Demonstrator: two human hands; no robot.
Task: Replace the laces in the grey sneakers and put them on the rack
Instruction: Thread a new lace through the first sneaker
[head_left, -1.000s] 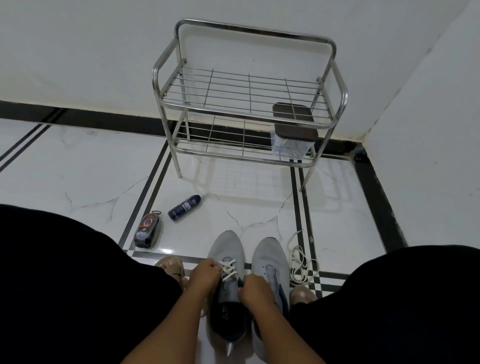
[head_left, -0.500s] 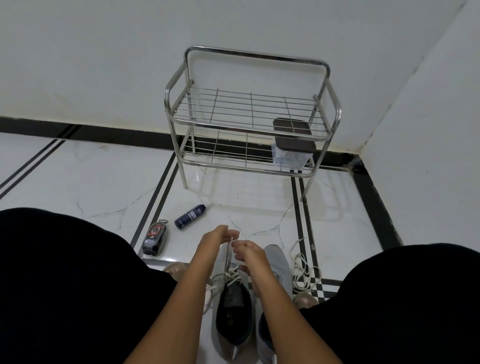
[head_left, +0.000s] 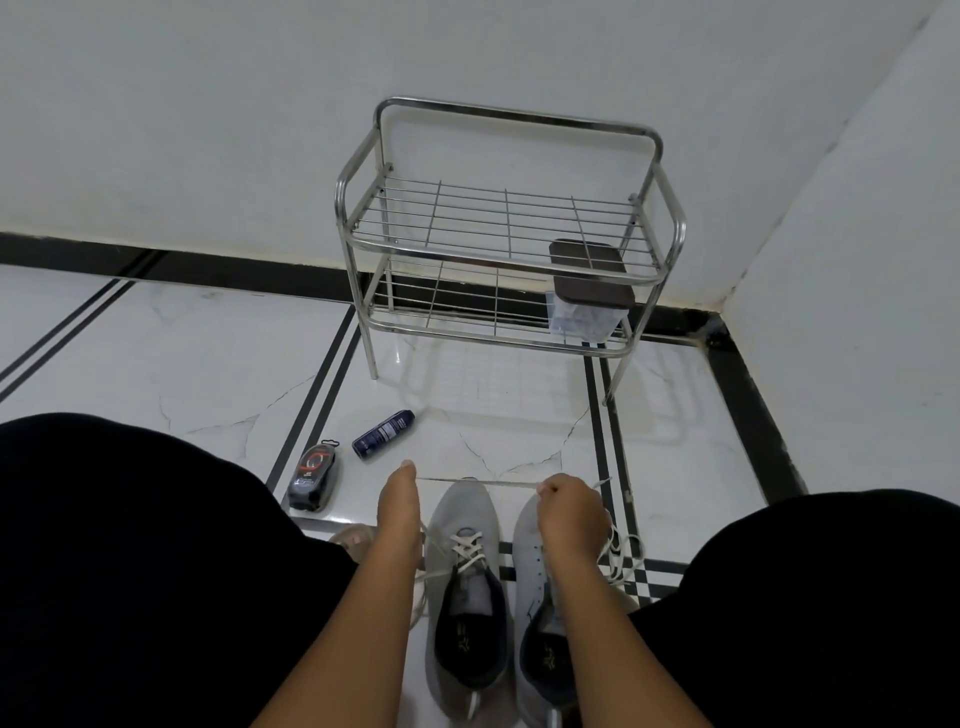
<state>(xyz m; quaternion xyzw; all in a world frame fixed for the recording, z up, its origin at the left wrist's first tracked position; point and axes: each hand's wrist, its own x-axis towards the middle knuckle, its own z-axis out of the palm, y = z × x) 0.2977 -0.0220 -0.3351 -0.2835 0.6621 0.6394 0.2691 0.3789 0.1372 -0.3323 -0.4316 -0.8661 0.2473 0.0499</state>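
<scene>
Your left hand (head_left: 397, 501) and right hand (head_left: 569, 506) have drawn apart, fingers pinching the white lace (head_left: 475, 482) taut above the left sneaker (head_left: 465, 519), so lacing continues.

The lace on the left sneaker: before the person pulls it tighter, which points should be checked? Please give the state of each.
1. Left hand pinches one end of the lace: ok.
2. Right hand grips the other end: ok.
3. Lace stretched straight between the hands: ok.
4. Lace crossed through the left sneaker eyelets: ok for the ones that show; the lowest cannot tell.
5. Right sneaker laced: not ok, no lace shows in it; a loose lace lies beside it.
6. Rack top shelf free for shoes: ok.
</scene>
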